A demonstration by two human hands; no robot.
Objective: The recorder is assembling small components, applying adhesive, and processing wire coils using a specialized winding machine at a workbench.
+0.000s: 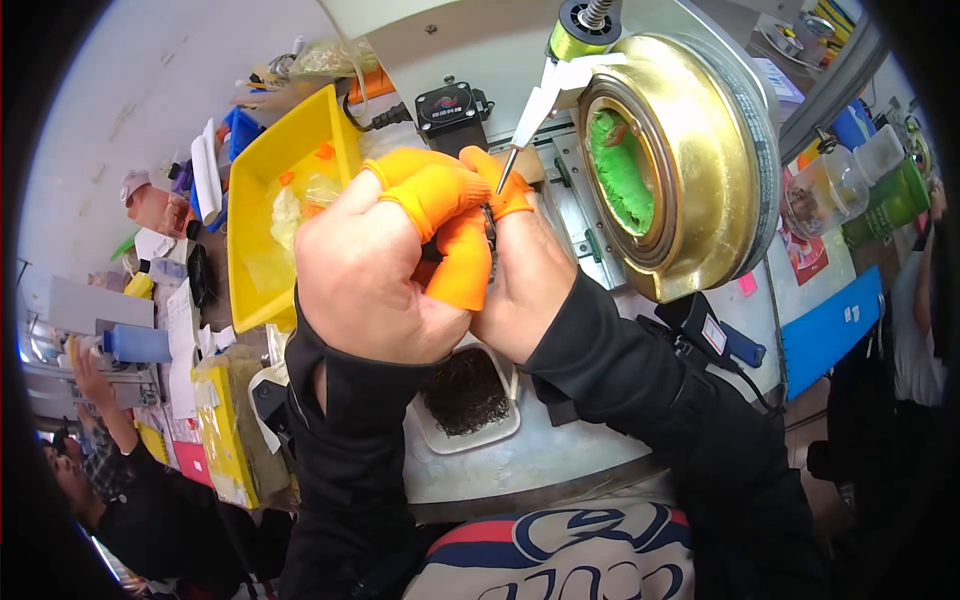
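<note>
The dark piece (490, 222), small and mostly hidden, sits near the middle of the frame, pinched between the fingers of both hands. The left hand (365, 270) is curled closed on it from the left and the right hand (525, 275) closes on it from the right — a two-sided hold that probably keeps so slight a thing steady, though the exact contact points are covered. Orange cots (440, 190) sheathe several fingers, likely for grip or to guard the skin. Just above the hands, the metal tip (507, 168) points down in front of the right fingers; I cannot tell whether it touches them. It is carried by the white arm (540, 105), which reaches in from the upper right, under the spool (585, 30), and so brings the tip over the hands. The gold wheel (705, 180) stands on edge at the upper right, its hollow lined with green stuff (620, 170). Below the hands, the tray (470, 445) of dark bits (465, 395) lies near the body, presumably for a short reach, and the yellow bin (245, 215) stands left of the left hand, seemingly to be handy yet out of the way — as is the black box (452, 112) above.
</note>
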